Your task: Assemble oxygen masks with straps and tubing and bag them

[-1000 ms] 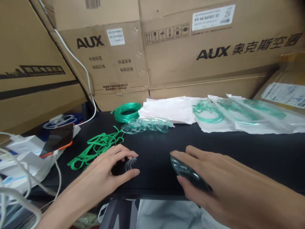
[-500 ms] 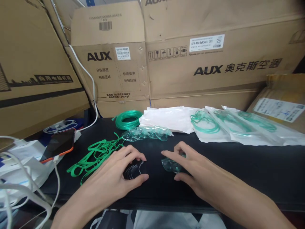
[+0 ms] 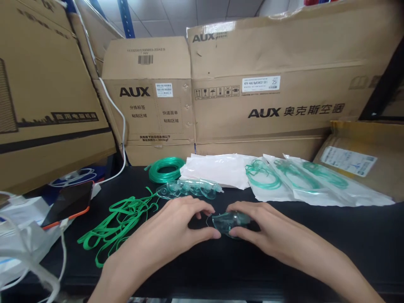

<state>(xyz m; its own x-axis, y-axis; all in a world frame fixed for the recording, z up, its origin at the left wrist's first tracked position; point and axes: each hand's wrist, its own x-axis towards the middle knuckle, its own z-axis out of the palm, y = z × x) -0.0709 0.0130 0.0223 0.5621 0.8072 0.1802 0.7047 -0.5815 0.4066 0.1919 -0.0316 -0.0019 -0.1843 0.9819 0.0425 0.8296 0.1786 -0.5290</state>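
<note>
My right hand (image 3: 259,221) is closed around a clear green-tinted oxygen mask (image 3: 225,221), thumb below and fingers over the top. Opposite its left end is my left hand (image 3: 186,223), whose thumb and index finger curl around a thin bent metal strip (image 3: 208,221). The strip nearly meets the mask's edge; whether they touch I cannot tell. My left palm and the rest of what it may hold are hidden. Behind the hands lies a row of nested clear masks (image 3: 189,189). A tangle of green elastic straps (image 3: 120,219) spreads left of my left hand.
A coil of green tubing (image 3: 166,170) and white pouches (image 3: 216,168) lie at the back of the black table (image 3: 202,263). Bagged mask sets (image 3: 293,181) are at the right. A phone (image 3: 67,204) and white cables (image 3: 50,261) crowd the left. Cardboard boxes (image 3: 265,101) stand behind.
My left hand has moved right, up to the mask in my right hand. The several metal strips that showed by its fingers are now hidden except one. The head view has tilted up.
</note>
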